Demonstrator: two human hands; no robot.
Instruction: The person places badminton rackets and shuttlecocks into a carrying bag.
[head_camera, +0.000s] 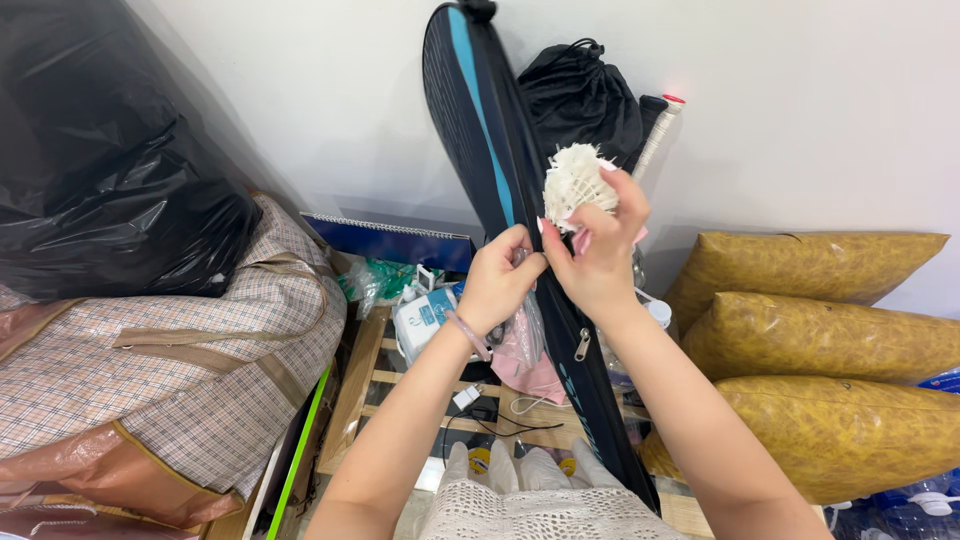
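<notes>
Right hand (600, 250) gripping white shuttlecock (572, 183), left hand (497, 280) pinching something hidden, unclear what.

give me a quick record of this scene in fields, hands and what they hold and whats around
right hand: right hand holds a white feather shuttlecock up in its fingers
left hand: left hand pinches the edge of the racket bag, touching the right hand
racket bag: dark bag with a blue stripe, leaning on the white wall
behind bag: black drawstring bag and a white racket handle
left side: black plastic sack on a checked zip bag
right side: three stacked yellow sacks
</notes>
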